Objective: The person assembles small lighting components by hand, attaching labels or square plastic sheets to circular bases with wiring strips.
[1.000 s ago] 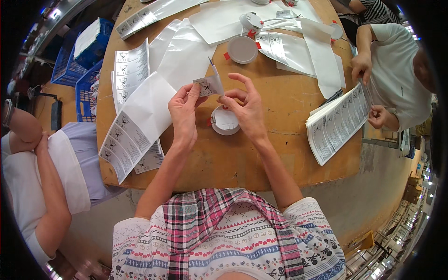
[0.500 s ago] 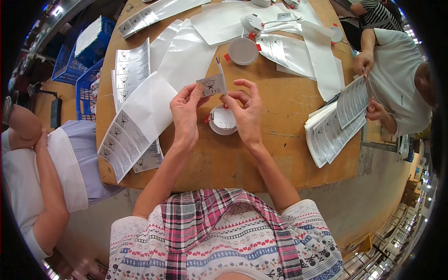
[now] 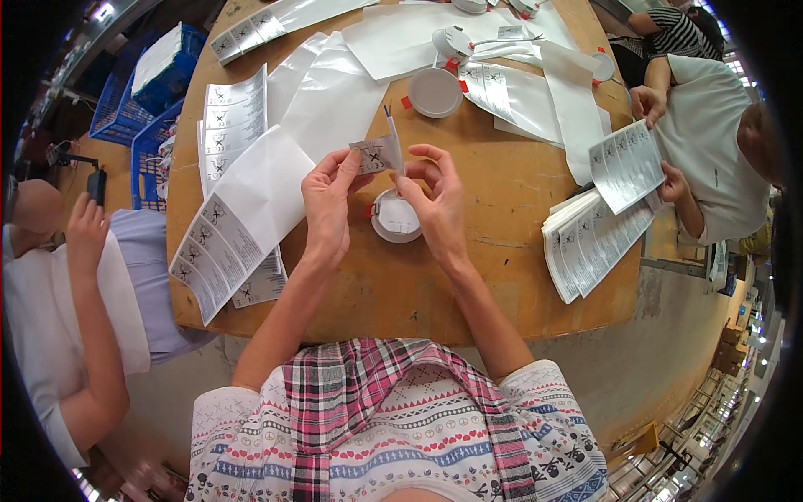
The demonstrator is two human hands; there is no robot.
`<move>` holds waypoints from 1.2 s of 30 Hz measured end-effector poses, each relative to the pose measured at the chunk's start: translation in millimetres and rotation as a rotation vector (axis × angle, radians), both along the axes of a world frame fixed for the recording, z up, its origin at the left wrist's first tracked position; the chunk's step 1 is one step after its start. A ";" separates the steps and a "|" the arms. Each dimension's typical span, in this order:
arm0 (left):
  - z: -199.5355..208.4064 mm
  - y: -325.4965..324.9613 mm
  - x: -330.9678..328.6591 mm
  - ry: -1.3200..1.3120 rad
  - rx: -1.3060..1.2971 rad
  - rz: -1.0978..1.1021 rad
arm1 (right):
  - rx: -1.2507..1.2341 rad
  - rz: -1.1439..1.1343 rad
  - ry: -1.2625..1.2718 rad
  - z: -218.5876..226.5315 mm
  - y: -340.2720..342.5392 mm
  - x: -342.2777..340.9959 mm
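Note:
A small silver printed label [image 3: 375,156] is pinched between the thumb and fingers of my left hand [image 3: 329,201]. Its right edge lies around a thin white cable [image 3: 391,124], whose bare-ended wires stick up above it. My right hand [image 3: 438,201] pinches the cable just below the label with thumb and forefinger, its other fingers curled loosely. Beneath both hands a round white downlight [image 3: 396,219] rests on the table, back side up, with a red clip at its left. The lower run of the cable is hidden by my right fingers.
Label sheets [image 3: 219,251] and white backing paper lie left on the wooden table [image 3: 502,276]. Other downlights [image 3: 435,92] stand beyond my hands. At right a co-worker [image 3: 711,125] holds a label sheet [image 3: 626,167] over a stack; another person [image 3: 92,293] sits left, near blue crates [image 3: 149,167].
My hands keep the same grip, with only a slight shift. The right co-worker has lifted and turned a label sheet off the stack. The left person has raised a hand.

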State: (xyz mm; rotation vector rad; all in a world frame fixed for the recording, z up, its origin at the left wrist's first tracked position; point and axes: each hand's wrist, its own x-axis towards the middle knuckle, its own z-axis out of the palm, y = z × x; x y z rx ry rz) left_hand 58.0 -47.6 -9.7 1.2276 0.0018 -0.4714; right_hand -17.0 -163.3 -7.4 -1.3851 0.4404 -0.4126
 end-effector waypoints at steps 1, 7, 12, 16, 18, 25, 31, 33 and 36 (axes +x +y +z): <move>0.6 -0.4 -0.2 -0.004 0.007 0.003 | -0.009 0.023 -0.040 0.9 -1.0 -0.1; 2.4 -4.2 -2.2 0.019 -0.063 -0.014 | -0.047 -0.013 -0.004 16.8 -8.8 20.8; -0.7 -5.0 -1.0 0.013 -0.061 0.005 | -0.222 0.004 -0.023 20.5 -15.6 47.1; 0.5 -4.4 -0.3 -0.006 -0.007 0.020 | -0.147 -0.015 -0.011 14.1 -16.2 50.6; 0.7 -3.2 0.0 -0.007 0.001 0.006 | -0.118 -0.008 -0.037 6.4 -17.3 52.7; -2.9 0.1 2.8 -0.007 -0.005 0.023 | -0.081 0.087 -0.043 7.1 -17.0 53.5; -1.1 0.0 -0.6 0.058 -0.027 0.027 | 0.074 0.081 -0.016 10.4 -15.7 45.7; -1.4 0.5 -1.7 0.072 -0.043 0.035 | -0.078 0.107 0.010 9.8 -14.0 36.6; -3.0 2.6 -0.9 0.086 -0.076 0.037 | -0.207 0.186 0.024 2.9 -9.6 20.8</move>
